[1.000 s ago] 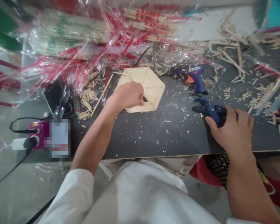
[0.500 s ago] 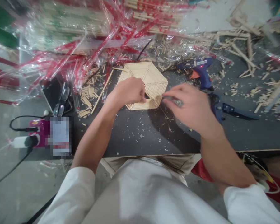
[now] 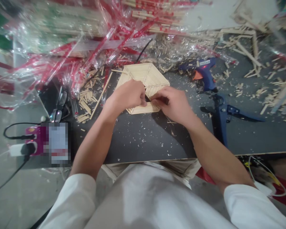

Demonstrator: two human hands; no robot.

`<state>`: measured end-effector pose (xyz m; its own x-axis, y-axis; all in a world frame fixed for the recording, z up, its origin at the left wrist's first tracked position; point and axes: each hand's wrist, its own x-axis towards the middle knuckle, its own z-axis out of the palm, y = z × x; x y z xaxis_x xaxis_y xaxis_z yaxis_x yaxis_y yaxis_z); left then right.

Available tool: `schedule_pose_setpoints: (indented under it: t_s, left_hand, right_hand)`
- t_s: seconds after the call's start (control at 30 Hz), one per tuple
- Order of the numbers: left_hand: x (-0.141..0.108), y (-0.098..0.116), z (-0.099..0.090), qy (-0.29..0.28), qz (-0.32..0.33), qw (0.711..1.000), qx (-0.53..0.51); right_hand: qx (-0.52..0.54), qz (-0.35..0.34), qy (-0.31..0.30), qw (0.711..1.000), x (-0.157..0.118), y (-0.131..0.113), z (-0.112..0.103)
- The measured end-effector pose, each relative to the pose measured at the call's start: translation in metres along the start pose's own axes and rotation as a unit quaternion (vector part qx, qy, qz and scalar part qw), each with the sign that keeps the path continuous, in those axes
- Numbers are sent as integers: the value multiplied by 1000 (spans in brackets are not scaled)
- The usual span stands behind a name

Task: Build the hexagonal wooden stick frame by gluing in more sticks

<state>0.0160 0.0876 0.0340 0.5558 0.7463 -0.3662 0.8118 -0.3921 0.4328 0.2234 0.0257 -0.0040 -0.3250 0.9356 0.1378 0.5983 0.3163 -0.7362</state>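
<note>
A six-sided panel of thin wooden sticks, laid side by side in wedge-shaped sections, lies on the dark table. A narrow dark gap shows near its middle. My left hand is closed over the panel's left part, fingers curled at the gap; what they grip is hidden. From the other side, my right hand reaches the panel's lower right part. Its thumb and forefinger are pinched together at the gap's right end, and anything between them is too small to make out.
Right of the panel lie a blue glue gun and a blue hand cutter. Stick offcuts and crumbs litter the table. Plastic-wrapped stick bundles fill the back. Glasses, a phone and a purple power strip are left.
My right hand has moved left from beside the panel onto its lower right part, uncovering the blue cutter's handle. My left hand stays in place on the panel.
</note>
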Motion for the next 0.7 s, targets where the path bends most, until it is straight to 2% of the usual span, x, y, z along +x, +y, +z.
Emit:
schedule_pose_setpoints:
  t_s: [0.27, 0.7]
  left_hand:
    - [1, 0, 0, -11, 0, 1000, 12]
    - [0, -4, 1, 12, 25, 1000, 11]
  right_hand:
    - [34, 44, 13, 998, 2, -2, 2]
    - [8, 22, 12, 1000, 0, -3, 4]
